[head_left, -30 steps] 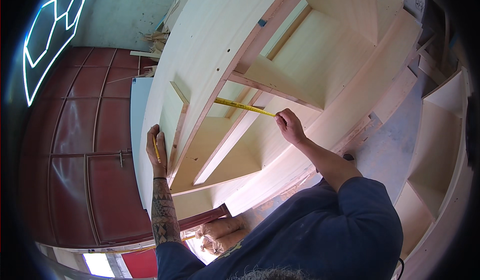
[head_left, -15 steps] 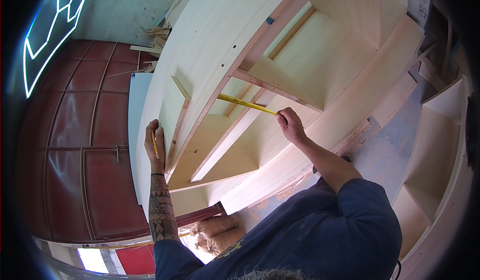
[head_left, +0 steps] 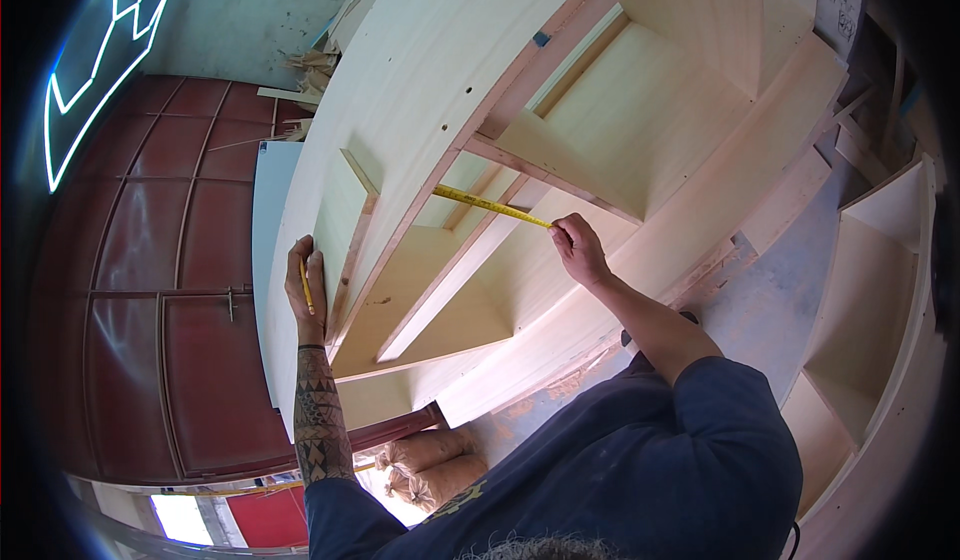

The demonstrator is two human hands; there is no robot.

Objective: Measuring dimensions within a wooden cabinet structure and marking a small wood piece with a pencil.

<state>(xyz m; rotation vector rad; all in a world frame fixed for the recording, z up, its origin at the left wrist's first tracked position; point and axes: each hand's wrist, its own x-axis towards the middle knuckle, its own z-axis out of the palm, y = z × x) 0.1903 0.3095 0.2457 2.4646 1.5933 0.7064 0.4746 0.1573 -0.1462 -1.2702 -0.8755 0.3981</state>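
Observation:
A pale plywood cabinet carcass (head_left: pixel 410 80) with open compartments lies in front of me. My right hand (head_left: pixel 580 250) is closed around the near end of a yellow tape measure blade (head_left: pixel 488 205). The blade runs out straight over the open compartments, and its far end reaches the edge of the broad side panel. On that panel rests my left hand (head_left: pixel 312 310), with a yellow pencil (head_left: pixel 306 288) held between its fingers. Right beside that hand, a small wooden board (head_left: pixel 345 205) stands against the panel's surface. The tape's case is not visible.
Red metal doors (head_left: pixel 130 310) with a bolt stand at the left, behind a light blue sheet (head_left: pixel 268 260). Stuffed sacks (head_left: pixel 440 470) lie on the floor near my left side. Another plywood carcass (head_left: pixel 870 290) stands at the right, with wood scraps (head_left: pixel 868 150) beyond it.
The view has shifted very slightly. Both hands, the tape blade and the pencil keep almost the same places on the cabinet.

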